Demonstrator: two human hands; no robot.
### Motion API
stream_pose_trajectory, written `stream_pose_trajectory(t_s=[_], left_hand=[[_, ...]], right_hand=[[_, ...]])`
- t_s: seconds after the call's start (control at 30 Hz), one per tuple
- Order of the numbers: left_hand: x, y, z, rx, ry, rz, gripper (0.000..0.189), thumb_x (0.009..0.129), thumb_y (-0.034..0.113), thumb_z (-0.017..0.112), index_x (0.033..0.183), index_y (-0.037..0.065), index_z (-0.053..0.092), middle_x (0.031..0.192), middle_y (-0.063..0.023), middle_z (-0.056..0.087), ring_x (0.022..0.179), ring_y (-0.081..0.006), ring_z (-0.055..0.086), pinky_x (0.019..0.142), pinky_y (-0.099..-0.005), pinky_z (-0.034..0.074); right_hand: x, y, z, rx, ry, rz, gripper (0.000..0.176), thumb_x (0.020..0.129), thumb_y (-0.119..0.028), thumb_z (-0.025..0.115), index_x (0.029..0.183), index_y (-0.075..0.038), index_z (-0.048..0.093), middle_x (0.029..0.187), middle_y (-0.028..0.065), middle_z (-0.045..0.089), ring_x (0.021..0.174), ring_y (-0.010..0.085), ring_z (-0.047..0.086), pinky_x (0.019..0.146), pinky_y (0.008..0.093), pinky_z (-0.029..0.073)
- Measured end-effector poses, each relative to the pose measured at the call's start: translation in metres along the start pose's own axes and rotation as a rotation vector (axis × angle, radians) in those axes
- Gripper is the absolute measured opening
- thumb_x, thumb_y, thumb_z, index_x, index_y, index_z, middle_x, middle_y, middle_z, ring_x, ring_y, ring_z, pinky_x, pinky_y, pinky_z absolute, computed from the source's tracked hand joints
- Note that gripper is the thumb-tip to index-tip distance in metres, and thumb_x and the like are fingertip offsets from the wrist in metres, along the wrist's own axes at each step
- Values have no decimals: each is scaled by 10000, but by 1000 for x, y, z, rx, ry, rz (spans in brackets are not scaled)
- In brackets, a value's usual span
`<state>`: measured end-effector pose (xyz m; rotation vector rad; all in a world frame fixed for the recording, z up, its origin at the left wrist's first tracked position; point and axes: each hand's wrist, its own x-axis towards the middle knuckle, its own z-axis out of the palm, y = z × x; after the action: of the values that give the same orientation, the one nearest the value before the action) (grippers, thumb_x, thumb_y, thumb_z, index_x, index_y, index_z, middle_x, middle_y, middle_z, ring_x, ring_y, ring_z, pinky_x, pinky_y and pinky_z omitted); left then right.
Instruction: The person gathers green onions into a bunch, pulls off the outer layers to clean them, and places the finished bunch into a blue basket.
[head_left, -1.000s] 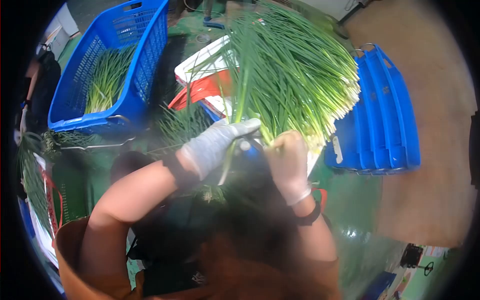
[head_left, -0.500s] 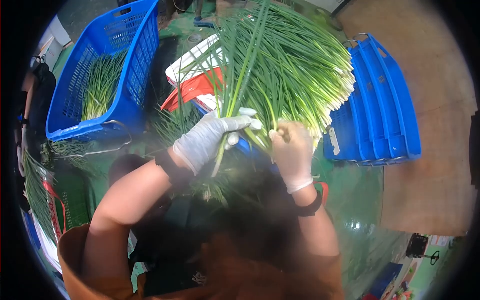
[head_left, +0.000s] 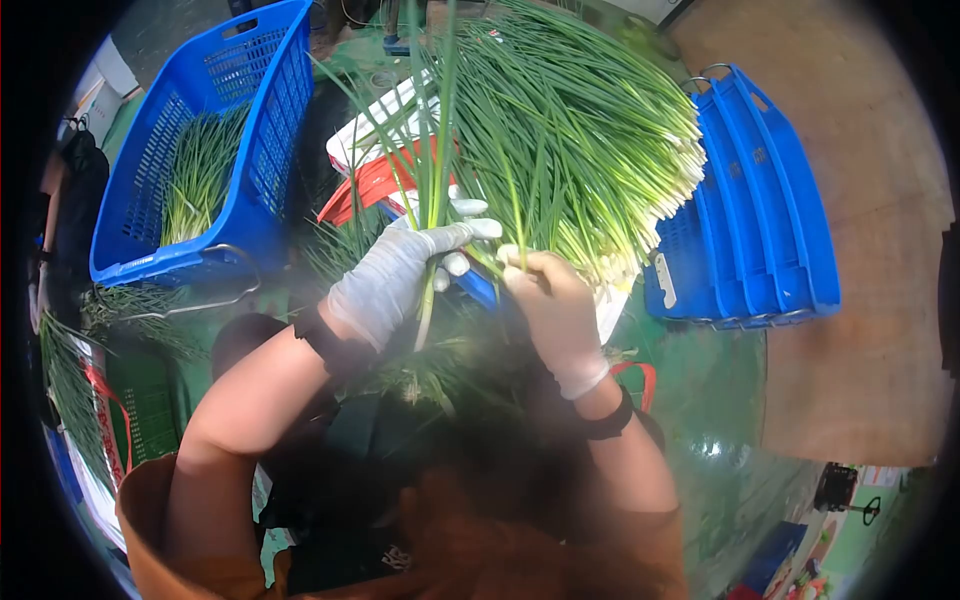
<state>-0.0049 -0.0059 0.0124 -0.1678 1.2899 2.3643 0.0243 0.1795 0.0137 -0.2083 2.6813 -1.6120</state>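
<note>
My left hand (head_left: 390,280), in a whitish glove, is closed round a few spring onions (head_left: 433,185), their leaves pointing up and away and a pale stem end showing below the palm. Just right of it, my gloved right hand (head_left: 557,318) pinches a thin spring onion stalk (head_left: 518,205) between thumb and fingers. Part of that stalk runs across towards the left fingers. Beyond both hands lies a large heap of spring onions (head_left: 580,150), white root ends fanned to the right.
A blue crate (head_left: 265,150) at the left holds more spring onions (head_left: 200,175). Stacked blue crates (head_left: 770,210) stand at the right beside a brown board (head_left: 860,250). A red bag (head_left: 375,185) and white box (head_left: 350,140) lie behind my left hand. Loose greens (head_left: 430,375) lie below.
My right hand has moved left and slightly closer to my left hand, with a stalk in its pinch. The bunch in my left hand has swung leftward and stands more upright.
</note>
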Motion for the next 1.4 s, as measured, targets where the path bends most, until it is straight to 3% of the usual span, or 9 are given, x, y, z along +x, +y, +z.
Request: stream_pose_trajectory(t_s=[0.17, 0.43, 0.5, 0.57, 0.7, 0.77, 0.97, 1.1, 1.4], left_hand=[[-4, -7, 5, -83, 84, -47, 279, 901, 132, 574, 1163, 42, 534, 984, -64, 659, 583, -35, 513, 440, -146, 348], [-6, 37, -8, -102, 140, 149, 292, 891, 101, 575, 1157, -17, 550, 845, -33, 645, 453, -11, 393, 399, -142, 292], [4, 45, -39, -81, 141, 274, 264, 904, 131, 568, 1122, -17, 585, 759, 14, 591, 486, -12, 414, 429, -140, 306], [2, 50, -54, 8, 141, 298, 311, 904, 193, 571, 1135, -13, 592, 768, -10, 588, 631, -74, 552, 532, -186, 393], [3, 37, -39, -89, 277, 169, 290, 914, 200, 551, 1124, -1, 560, 869, -94, 638, 826, -172, 654, 623, -228, 486], [-3, 34, -18, -221, 349, 27, 230, 940, 225, 517, 1052, 25, 538, 830, -95, 637, 719, -178, 656, 570, -268, 531], [-13, 0, -7, -383, 121, -98, 362, 912, 470, 556, 949, 110, 563, 736, 4, 585, 472, -26, 425, 389, -151, 325], [-14, -7, 6, -100, 102, -106, 167, 854, 147, 675, 995, 80, 617, 791, 17, 598, 516, -11, 452, 410, -155, 349], [-13, -15, -3, 35, 34, -208, 111, 844, 71, 656, 942, 31, 622, 695, 1, 573, 529, -59, 499, 443, -174, 367]], right_hand=[[-3, -1, 10, -269, -71, -261, 247, 859, -138, 565, 1054, 7, 612, 1021, 183, 619, 980, 362, 549, 890, 417, 422], [-21, -9, 13, -575, -310, -335, 119, 843, -167, 582, 840, -60, 634, 698, 91, 608, 716, 329, 566, 699, 404, 465], [-37, -14, 20, -274, -450, -592, 79, 815, -117, 571, 767, -90, 629, 718, 71, 626, 691, 260, 604, 658, 359, 489], [-57, -21, 29, 291, -980, -132, 236, 877, -258, 594, 941, -34, 630, 848, 91, 662, 803, 255, 647, 743, 326, 500], [-45, -47, 17, 96, -664, -212, 318, 865, -351, 616, 901, -36, 619, 875, 104, 637, 856, 272, 636, 750, 364, 497], [-23, -13, 9, -922, -64, -521, 241, 804, -358, 657, 795, -121, 617, 762, 77, 580, 722, 232, 610, 618, 348, 473], [6, 27, -4, -1412, -184, -133, 184, 797, -247, 669, 716, -96, 604, 735, 85, 541, 712, 235, 557, 643, 366, 437], [-12, -1, -5, -131, 68, -223, 140, 779, -57, 688, 779, -38, 549, 717, 88, 503, 641, 238, 522, 612, 338, 441], [-10, -13, 14, 288, -184, 353, 115, 832, -113, 635, 869, -14, 589, 784, 105, 619, 729, 166, 591, 672, 278, 459]])
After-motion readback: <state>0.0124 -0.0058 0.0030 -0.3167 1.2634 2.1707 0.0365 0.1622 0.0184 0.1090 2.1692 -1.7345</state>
